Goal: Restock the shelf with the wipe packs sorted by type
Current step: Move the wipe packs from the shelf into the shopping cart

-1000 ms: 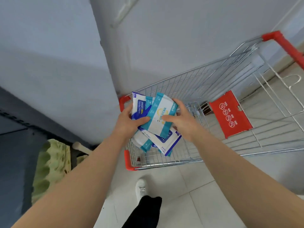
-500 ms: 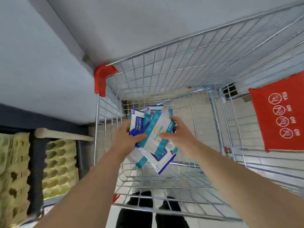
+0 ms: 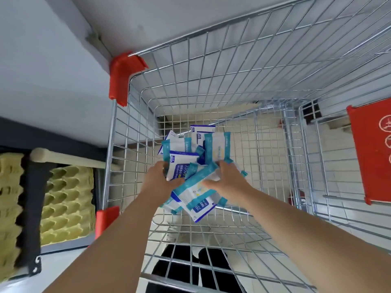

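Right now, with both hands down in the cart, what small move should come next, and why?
Probably draw both hands together to square the bundle before lifting. The left hand and right hand grip only the near wipe packs; teal-edged and blue-edged ones fan out loosely, mixed, inside the shopping cart, and could slip.

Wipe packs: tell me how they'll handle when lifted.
Likely soft and bendy: the wipe packs are flat film pouches. Probably slippery: they splay loosely between the left hand and right hand. Seemingly light: two hands hold many.
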A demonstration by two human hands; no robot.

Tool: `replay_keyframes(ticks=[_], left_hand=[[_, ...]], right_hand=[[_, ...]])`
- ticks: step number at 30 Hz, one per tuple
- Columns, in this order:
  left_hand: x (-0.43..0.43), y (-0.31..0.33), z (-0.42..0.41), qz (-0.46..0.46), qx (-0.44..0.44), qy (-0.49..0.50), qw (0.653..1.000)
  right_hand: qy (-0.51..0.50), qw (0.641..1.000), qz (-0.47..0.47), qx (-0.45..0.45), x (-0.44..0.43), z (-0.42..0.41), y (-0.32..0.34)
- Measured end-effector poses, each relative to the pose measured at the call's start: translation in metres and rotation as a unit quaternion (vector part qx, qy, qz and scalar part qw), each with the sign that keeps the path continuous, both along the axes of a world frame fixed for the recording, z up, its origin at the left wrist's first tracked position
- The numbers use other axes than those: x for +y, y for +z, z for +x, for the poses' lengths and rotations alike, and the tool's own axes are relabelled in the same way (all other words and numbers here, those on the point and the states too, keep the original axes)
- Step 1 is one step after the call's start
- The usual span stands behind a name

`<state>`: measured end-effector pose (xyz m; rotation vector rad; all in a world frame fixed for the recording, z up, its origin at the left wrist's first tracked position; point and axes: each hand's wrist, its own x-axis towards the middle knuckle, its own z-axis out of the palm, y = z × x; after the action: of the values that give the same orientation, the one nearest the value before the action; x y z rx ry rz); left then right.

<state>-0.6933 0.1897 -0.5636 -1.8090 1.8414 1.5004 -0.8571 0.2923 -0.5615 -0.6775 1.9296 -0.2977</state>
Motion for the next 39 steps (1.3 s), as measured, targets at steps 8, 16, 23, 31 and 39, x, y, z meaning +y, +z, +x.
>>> replay_keyframes(ticks=[8, 16, 23, 31, 39], left_hand=[[-0.003, 0.115, 0.003, -0.13, -0.008, -0.052, 0.99], [0.015, 0.317, 0.061, -0.366, -0.02, -0.08, 0.927], [0.039, 0.454, 0.156, -0.51, -0.043, -0.056, 0.857], [0.047, 0.54, 0.303, -0.609, -0.071, 0.004, 0.79], [0.018, 0.574, 0.465, -0.604, -0.074, 0.03, 0.793]], right_hand=[[0.098, 0.977, -0.139, 0.131, -0.015, 0.002, 0.118], [0.257, 0.868, -0.33, 0.267, -0.027, 0.045, 0.307], [0.325, 0.765, -0.466, 0.303, -0.039, 0.124, 0.45], [0.369, 0.69, -0.549, 0.293, -0.054, 0.266, 0.539], [0.361, 0.7, -0.553, 0.272, -0.083, 0.434, 0.571]])
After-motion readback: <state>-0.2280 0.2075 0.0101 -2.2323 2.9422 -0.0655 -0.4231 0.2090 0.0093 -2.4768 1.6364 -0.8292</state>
